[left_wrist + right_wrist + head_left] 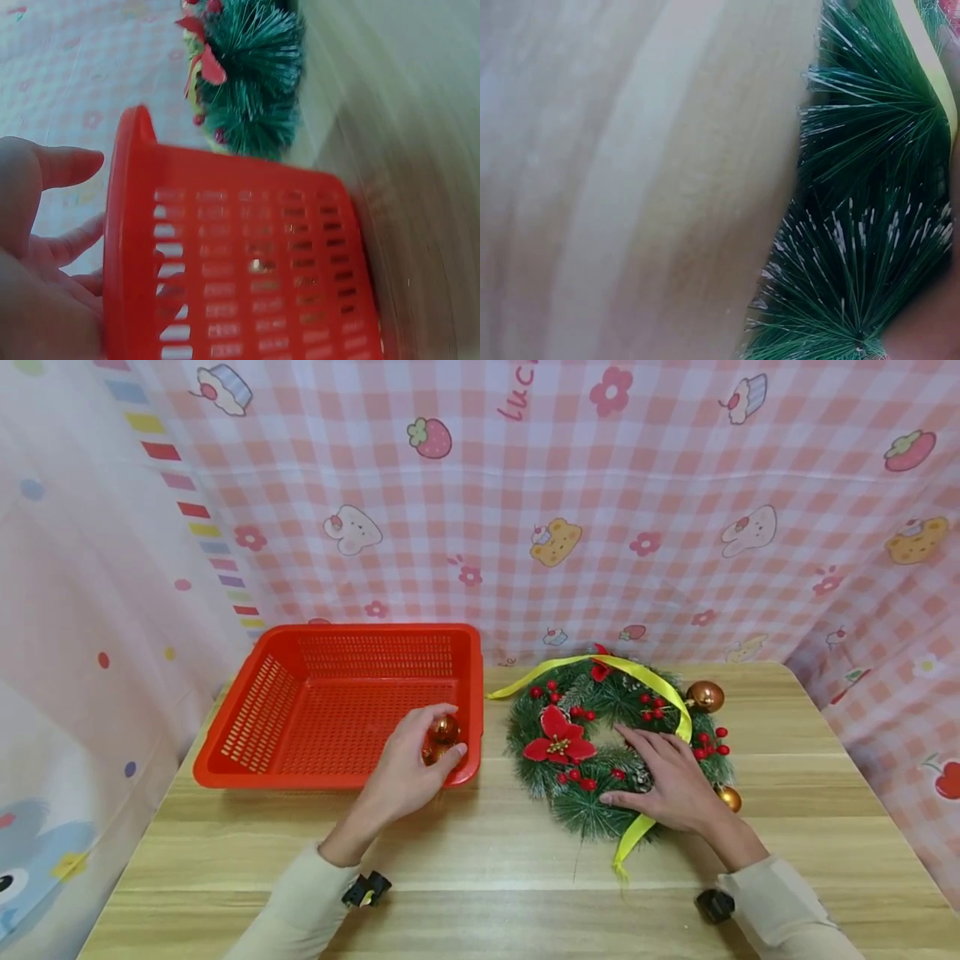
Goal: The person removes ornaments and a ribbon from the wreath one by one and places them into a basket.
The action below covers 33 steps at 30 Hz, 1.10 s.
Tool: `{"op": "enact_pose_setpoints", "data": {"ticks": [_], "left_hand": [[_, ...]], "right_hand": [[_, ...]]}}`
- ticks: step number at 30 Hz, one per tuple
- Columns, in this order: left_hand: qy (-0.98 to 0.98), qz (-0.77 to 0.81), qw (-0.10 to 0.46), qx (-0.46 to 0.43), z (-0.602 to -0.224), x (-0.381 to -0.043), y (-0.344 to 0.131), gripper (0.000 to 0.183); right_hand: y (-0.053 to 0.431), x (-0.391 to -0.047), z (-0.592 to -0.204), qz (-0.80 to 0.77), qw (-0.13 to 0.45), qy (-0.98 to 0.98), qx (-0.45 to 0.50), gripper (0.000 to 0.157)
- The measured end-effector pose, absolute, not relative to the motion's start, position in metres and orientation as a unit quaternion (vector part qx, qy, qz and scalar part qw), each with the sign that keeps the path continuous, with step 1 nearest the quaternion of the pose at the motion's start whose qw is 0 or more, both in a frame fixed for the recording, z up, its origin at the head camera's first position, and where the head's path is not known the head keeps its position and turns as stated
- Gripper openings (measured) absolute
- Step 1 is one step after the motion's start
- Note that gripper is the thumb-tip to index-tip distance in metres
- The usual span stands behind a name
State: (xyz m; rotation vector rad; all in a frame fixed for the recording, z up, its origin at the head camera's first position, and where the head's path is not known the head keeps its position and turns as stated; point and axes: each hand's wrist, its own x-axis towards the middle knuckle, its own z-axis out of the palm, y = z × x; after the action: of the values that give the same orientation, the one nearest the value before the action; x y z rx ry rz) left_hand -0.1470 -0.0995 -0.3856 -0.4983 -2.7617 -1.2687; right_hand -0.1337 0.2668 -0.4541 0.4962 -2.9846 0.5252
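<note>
My left hand [408,768] hangs over the near right corner of the red plastic basket [247,777], thumb and fingers spread apart. Between them in the head view show copper-coloured ball ornaments [446,729] inside the basket. From the left wrist, the fingers [71,166] appear above the basket's rim, and a glint of gold shows through the slots in its wall. My right hand [671,781] rests on the right side of a green wreath [536,781], fingers spread. The wreath bears red berries, a red flower [558,737] and a yellow ribbon [637,670].
One copper ball ornament [706,697] sits at the wreath's upper right edge, and a gold one [729,798] lies by the right wrist. All stand on a wooden table [510,893]. A pink checked curtain [495,502] hangs right behind the table.
</note>
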Motion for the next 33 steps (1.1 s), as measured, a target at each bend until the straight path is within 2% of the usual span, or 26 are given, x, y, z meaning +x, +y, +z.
{"op": "enact_pose_setpoints", "data": {"ticks": [12,18,27,33], "left_hand": [[-0.959,-0.238,0.042,-0.147,-0.4,-0.145,-0.073,0.062],[-0.973,-0.183,0.018,-0.138,-0.402,-0.145,-0.069,0.072],[-0.976,-0.166,0.008,-0.14,-0.403,-0.146,-0.066,0.069],[-0.976,-0.166,0.01,-0.142,-0.404,-0.146,-0.068,0.069]], "right_hand": [[0.257,-0.132,-0.455,0.176,0.043,-0.973,0.141,0.1],[0.241,-0.127,-0.455,0.184,0.05,-0.976,0.104,0.101],[0.204,-0.117,-0.455,0.182,0.092,-0.979,0.006,0.101],[0.186,-0.115,-0.452,0.205,0.072,-0.975,-0.04,0.103]]}}
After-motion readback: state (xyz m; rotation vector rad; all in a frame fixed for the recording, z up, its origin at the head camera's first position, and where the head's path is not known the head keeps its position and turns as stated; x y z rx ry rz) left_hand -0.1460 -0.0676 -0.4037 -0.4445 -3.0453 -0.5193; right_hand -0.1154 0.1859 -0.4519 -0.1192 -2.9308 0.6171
